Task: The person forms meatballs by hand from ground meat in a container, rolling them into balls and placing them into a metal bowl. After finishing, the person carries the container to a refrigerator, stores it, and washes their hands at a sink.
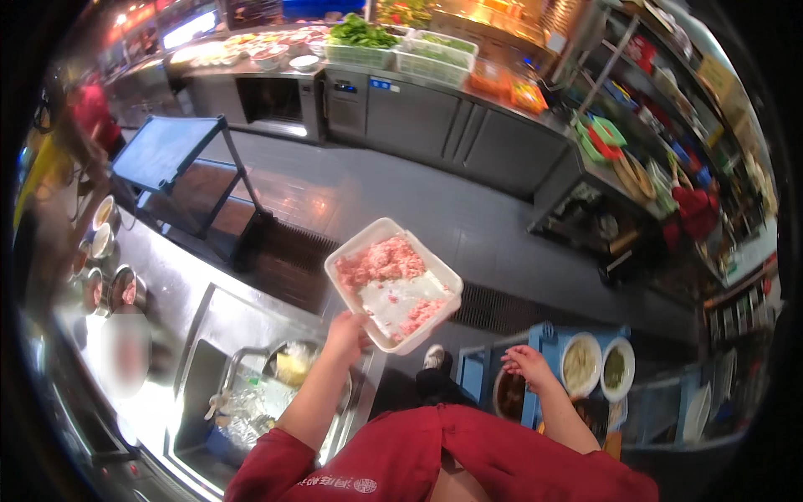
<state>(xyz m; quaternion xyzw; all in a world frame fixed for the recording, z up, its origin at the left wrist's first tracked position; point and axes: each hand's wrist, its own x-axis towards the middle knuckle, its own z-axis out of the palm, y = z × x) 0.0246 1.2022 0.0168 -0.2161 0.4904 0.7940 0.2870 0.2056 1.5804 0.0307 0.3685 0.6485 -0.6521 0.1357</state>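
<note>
1. Here's the white tub [383,304], aloft, ahead and right of the left hand [346,335], long axis slanting far-left to near-right
2. Pink mince [385,258] inside, mostly at the far side
3. Left hand, the nearer, grips the tub's left long side
4. Right hand [525,363] hangs apart, half-open, seemingly empty

- far left, a cart [165,151] with a light blue top;
- far side, a long steel counter [410,117] bearing leafy greens [360,32] in a pale crate [358,56];
- far right, a crowded shelving rack [614,58], a person [696,207] in a red top near it;
- near left, a steel sink [197,330] with crumpled clear plastic [263,406] inside;
- mid-floor, a dark drain grating [498,310].
</note>
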